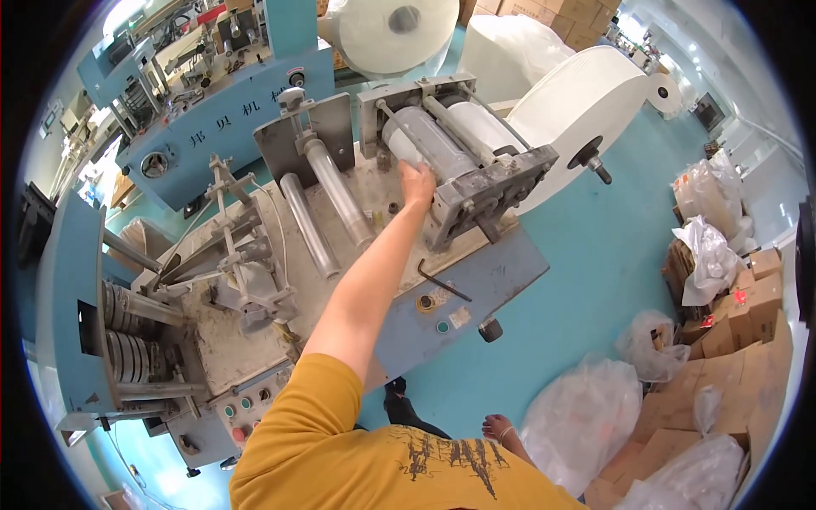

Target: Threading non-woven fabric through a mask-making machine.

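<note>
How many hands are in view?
2: the left hand beside the grey roller, and the right hand low down, by the yellow shirt.

You've got a row of dark Chinese characters on the blue machine opposite. Pale sticker on your nearer machine: too small to read.

At upper centre, the fingertips of the left hand are obscured beside the grey roller. The upright white roll is cut off by the top edge, the yellow shirt by the lower.
</note>
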The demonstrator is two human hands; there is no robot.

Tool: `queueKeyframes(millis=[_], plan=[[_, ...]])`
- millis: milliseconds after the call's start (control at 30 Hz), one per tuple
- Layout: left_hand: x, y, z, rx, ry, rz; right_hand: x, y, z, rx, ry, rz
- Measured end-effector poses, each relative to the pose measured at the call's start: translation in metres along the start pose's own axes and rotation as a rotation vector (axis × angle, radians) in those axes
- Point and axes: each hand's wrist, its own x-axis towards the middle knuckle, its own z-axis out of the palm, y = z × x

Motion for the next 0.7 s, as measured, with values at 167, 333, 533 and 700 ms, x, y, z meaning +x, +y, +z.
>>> queueKeyframes(millis=[167,333,533,700], plan=[[-0.017,0.025,-0.008,0.039,0.003,-0.034,0.006,-0.006,-0.008,-0.046,0.034,0.025],[-0.007,0.011,-0.010,0.158,0.020,0.160,0.020,0.006,-0.014,-0.030,0.033,0.028],[0.000,-0.001,-0.004,0.103,0.115,-0.001,0.016,0.001,-0.014,0.011,0.040,0.026],[0.022,-0.034,-0.005,-0.073,0.251,-0.151,0.010,-0.007,0.000,0.020,0.023,0.003]])
